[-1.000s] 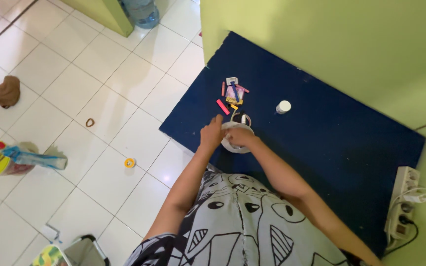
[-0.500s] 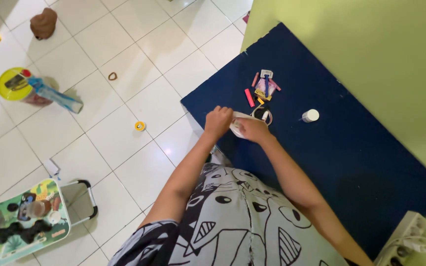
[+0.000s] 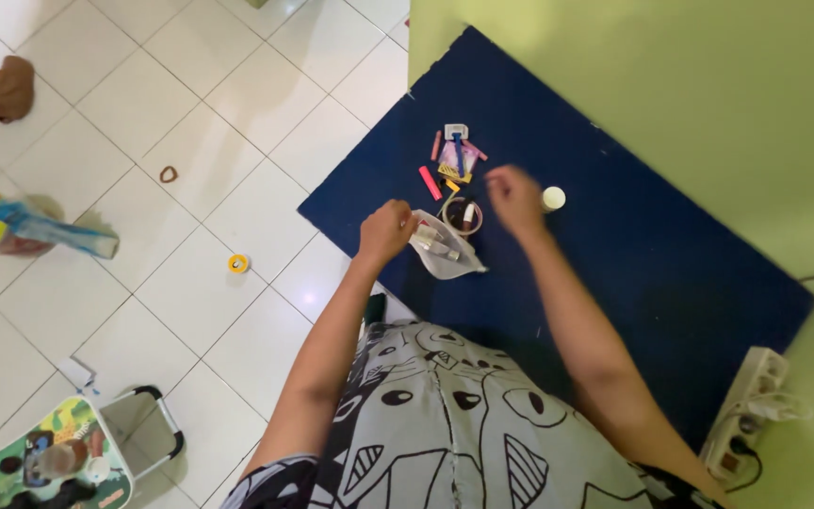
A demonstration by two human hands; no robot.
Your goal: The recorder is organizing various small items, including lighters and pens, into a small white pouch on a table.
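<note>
- Clear plastic pouch [image 3: 443,253] lies on the dark blue mat [image 3: 633,254], near the mat's front edge; there is one pouch, with a few small pale items showing through it.
- Left hand [image 3: 386,231] sits at the pouch's 9 o'clock, fingers curled together and pinching its near corner.
- One small round ring-shaped container [image 3: 463,213], dark inside, stands at the pouch's 1 o'clock, just beside it.
- Right hand [image 3: 514,197] hovers at the pouch's 2 o'clock, apart from it; it is blurred, the fingers look loosely parted, and it holds nothing.
- One white-capped little bottle [image 3: 552,198] stands just beside the right hand, at its 3 o'clock.
- Cluster of small items [image 3: 454,162] lies at the pouch's 12 o'clock, farther off: one loose pink stick [image 3: 429,182] nearest, then a little heap of pink, yellow and blue pieces too small to count.
- On the white tiled floor [image 3: 190,113], at the pouch's 9 o'clock and well apart, lies one yellow tape roll [image 3: 238,263].
- One white power strip [image 3: 741,415] lies at the mat's right edge, against the green wall [image 3: 708,94].
</note>
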